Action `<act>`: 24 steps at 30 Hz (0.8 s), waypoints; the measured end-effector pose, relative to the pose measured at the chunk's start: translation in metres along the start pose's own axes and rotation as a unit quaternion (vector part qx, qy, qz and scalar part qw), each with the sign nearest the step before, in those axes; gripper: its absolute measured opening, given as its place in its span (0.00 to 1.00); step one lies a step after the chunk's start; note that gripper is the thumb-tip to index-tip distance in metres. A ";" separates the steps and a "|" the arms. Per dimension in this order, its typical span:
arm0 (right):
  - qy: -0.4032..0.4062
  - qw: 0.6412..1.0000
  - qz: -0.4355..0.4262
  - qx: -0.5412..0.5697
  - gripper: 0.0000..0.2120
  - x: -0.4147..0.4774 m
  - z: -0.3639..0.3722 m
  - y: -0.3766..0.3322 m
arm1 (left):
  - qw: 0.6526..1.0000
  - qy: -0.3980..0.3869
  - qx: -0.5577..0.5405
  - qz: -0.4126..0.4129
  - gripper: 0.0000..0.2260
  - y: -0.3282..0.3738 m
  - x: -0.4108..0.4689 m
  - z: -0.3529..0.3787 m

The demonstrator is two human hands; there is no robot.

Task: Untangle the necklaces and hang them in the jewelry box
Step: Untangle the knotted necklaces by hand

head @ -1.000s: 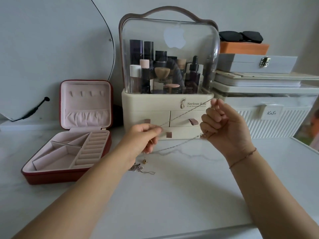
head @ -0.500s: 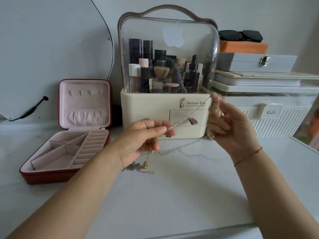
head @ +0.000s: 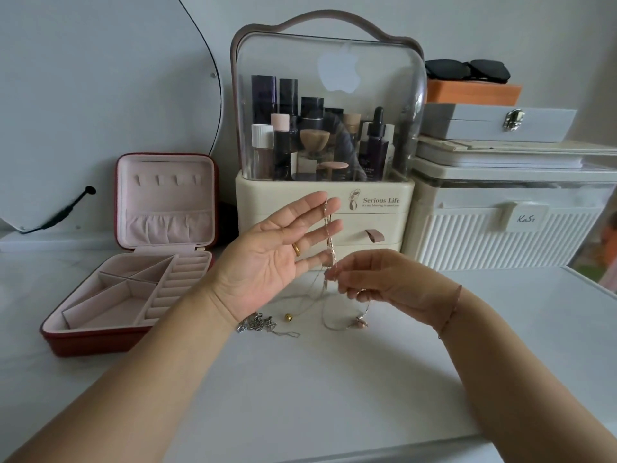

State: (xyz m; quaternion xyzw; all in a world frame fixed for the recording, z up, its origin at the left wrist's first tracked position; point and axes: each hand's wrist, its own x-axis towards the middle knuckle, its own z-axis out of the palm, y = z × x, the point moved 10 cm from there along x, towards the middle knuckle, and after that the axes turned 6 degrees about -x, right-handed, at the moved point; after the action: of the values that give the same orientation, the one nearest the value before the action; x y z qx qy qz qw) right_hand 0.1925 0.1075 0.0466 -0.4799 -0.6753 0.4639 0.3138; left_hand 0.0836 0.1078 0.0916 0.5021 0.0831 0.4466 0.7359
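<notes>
A small knot of silver chains (head: 255, 325) lies on the white marble-look tabletop (head: 300, 396), just beyond the left wrist. A gold bead (head: 288, 317) sits beside it and a pink pendant (head: 361, 323) lies near the right wrist, with thin strands trailing up from them.

Above, the left hand (head: 267, 262) is held palm up, its grip wide and fingers straight and spread. A thin pale-gold chain necklace (head: 329, 235) is draped over its upper fingers and hangs down. The right hand (head: 377, 282) keeps a narrow grip, pinching that necklace lower down between thumb and fingertips.

The step in hand appears to be freeing this one strand from the rest. It is best done slowly, with the strand slack so the crossings can be read. The end should be fed back through each loop rather than pulled, since a tug would likely tighten the knot.

Back left, the red square jewelry box with pink lining (head: 83, 342) stands open, its lid hooks (head: 167, 179) bare. A cream cosmetics organiser with a clear dome (head: 324, 212) stands behind.
</notes>
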 end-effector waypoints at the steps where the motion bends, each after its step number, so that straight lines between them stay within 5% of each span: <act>1: -0.001 0.999 -0.005 -0.035 0.07 0.000 0.002 -0.002 | 1.000 -0.007 0.011 -0.003 0.20 0.000 0.000 0.001; 9: 0.053 0.997 -0.023 -0.057 0.06 0.003 -0.006 -0.006 | 0.998 -0.052 0.007 -0.022 0.23 -0.006 -0.001 0.010; 24: 0.006 0.988 -0.092 0.121 0.06 -0.005 0.000 -0.028 | 1.000 -0.018 -0.003 -0.021 0.23 -0.004 0.000 0.002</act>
State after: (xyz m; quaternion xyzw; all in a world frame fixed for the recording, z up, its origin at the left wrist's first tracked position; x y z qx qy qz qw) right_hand 0.1841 0.0999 0.0725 -0.3770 -0.6535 0.5087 0.4148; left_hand 0.0869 0.1055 0.0897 0.5057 0.0794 0.4223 0.7481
